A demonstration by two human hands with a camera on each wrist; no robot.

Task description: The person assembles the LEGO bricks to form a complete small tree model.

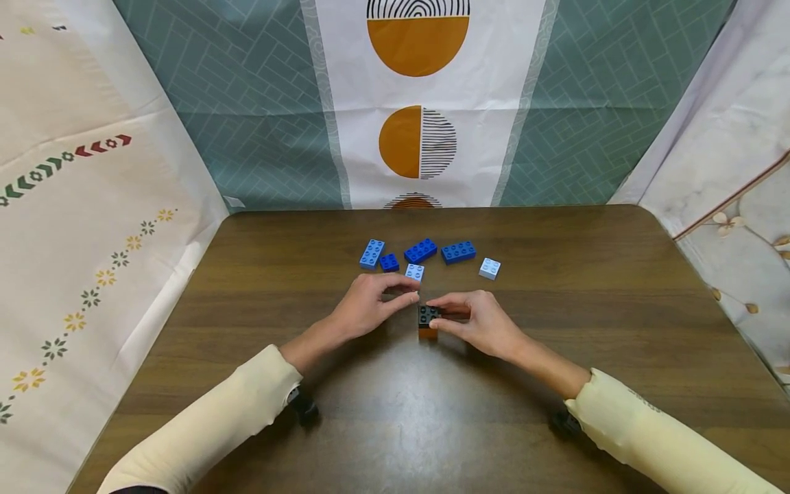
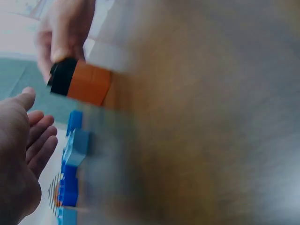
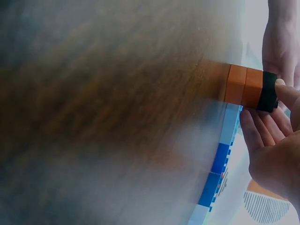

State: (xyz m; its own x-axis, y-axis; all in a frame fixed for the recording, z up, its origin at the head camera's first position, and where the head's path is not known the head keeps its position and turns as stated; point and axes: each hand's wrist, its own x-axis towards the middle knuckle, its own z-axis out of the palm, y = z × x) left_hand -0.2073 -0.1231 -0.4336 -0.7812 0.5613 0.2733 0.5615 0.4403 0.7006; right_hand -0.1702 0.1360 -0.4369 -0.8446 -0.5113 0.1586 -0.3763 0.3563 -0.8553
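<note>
Head view fairly sharp; diffuse pale glare on tabletop toward near edge. Both wrist views hazy, tabletop blurred.

We angle our left forearm and right forearm inward, toward the tabletop's far edge. Our left grip has loosely extended fingers; our right grip, nearer the right edge, is pinched.

Black brick (four-studded) atop two orange bricks, upright on table

I'm losing part of the black brick behind the right hand | tabletop blurring, wrist views | left sleeve running off-edge
</note>
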